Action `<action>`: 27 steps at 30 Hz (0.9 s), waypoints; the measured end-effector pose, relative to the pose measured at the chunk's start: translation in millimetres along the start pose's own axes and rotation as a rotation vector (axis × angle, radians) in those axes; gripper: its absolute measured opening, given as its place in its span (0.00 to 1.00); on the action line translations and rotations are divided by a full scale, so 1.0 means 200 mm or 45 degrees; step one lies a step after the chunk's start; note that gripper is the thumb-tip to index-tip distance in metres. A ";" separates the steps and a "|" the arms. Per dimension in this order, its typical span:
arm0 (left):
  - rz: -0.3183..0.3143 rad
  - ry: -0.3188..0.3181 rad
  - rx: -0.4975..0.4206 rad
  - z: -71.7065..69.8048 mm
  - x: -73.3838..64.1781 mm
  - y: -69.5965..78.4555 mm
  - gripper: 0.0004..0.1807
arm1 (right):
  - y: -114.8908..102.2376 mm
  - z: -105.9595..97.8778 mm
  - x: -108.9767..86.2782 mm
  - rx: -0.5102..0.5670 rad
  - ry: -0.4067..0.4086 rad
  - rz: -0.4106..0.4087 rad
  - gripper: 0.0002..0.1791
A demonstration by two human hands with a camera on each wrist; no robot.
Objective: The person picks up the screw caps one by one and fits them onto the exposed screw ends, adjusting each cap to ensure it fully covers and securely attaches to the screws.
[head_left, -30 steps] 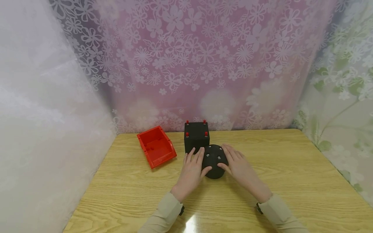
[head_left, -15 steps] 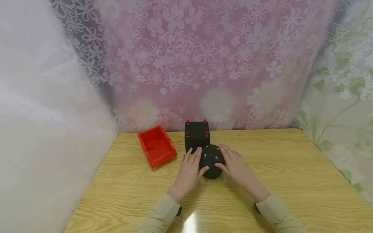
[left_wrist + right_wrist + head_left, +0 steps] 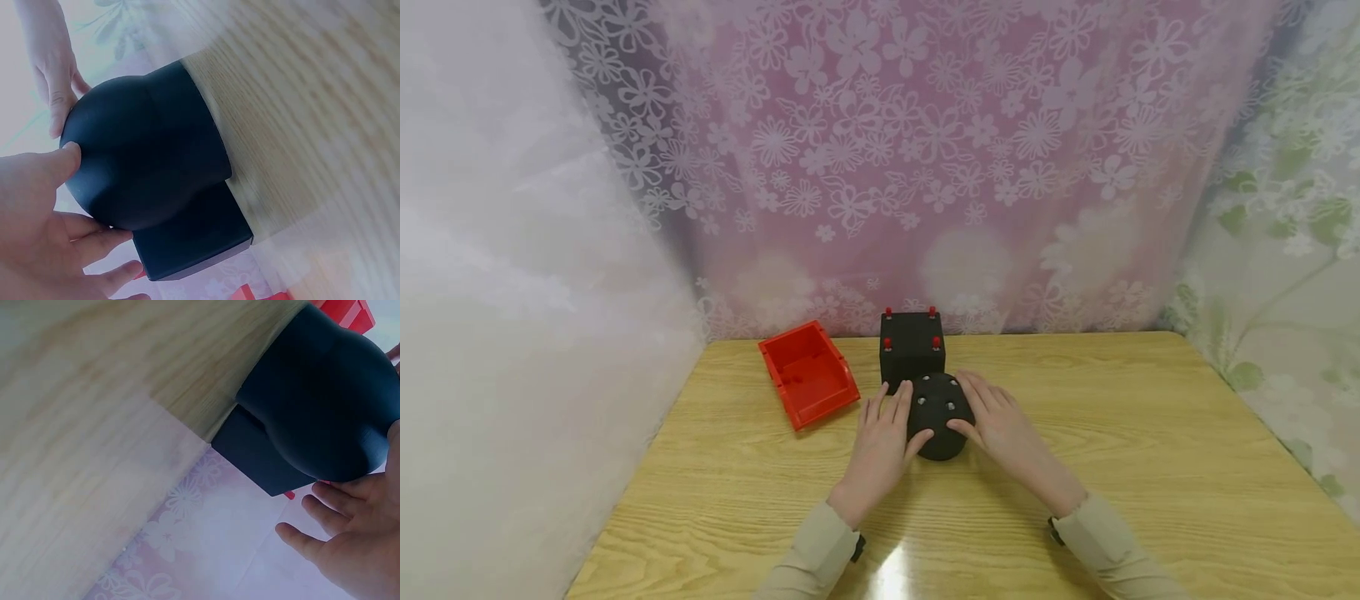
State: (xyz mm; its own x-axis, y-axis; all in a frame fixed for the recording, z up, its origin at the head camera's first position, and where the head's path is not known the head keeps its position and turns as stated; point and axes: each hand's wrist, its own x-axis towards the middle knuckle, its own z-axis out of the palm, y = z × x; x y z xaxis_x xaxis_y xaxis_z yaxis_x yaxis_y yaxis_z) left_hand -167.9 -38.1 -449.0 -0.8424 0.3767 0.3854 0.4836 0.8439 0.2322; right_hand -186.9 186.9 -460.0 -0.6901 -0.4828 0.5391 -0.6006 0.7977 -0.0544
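A black dome-topped piece [image 3: 942,442] with several silvery studs on top stands on the table, and both hands flank it. My left hand [image 3: 874,450] rests on its left side, fingers extended forward, thumb on its near face. On the opposite side my right hand [image 3: 1018,437] lies along it the same way. From the left wrist the piece [image 3: 144,144] looks smooth, bulging over a narrower base, with thumb and index finger touching it. The right wrist view has the fingers [image 3: 334,500] spread loosely beneath its curve. Just behind it stands a black box [image 3: 912,333], partly covered.
Red knobs [image 3: 887,342] stick up at the box's corners. A red open bin [image 3: 812,383] sits left of it on the wood-grain table [image 3: 722,500]. A pink flowered curtain [image 3: 850,167] hangs along the table's back edge, with pale sheets at both sides.
Both hands and the studded dome piece between them have shifted left, so it overlaps more of the box's front. The box and red bin keep their places on the table.
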 end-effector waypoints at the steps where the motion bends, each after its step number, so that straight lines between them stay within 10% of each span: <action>1: -0.001 0.005 0.003 0.00 0.00 0.00 0.41 | 0.00 0.00 0.00 -0.001 0.003 -0.004 0.46; 27: -0.023 0.033 0.007 -0.03 -0.04 -0.06 0.42 | -0.06 0.02 0.06 -0.023 -0.077 0.026 0.48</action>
State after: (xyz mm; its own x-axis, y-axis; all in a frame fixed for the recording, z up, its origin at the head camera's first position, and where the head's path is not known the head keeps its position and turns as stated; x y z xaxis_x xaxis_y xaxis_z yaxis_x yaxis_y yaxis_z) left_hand -165.8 -53.2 -448.6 -0.8444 0.3516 0.4042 0.4672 0.8526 0.2343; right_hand -189.0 169.9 -457.3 -0.7255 -0.4872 0.4861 -0.5793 0.8136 -0.0491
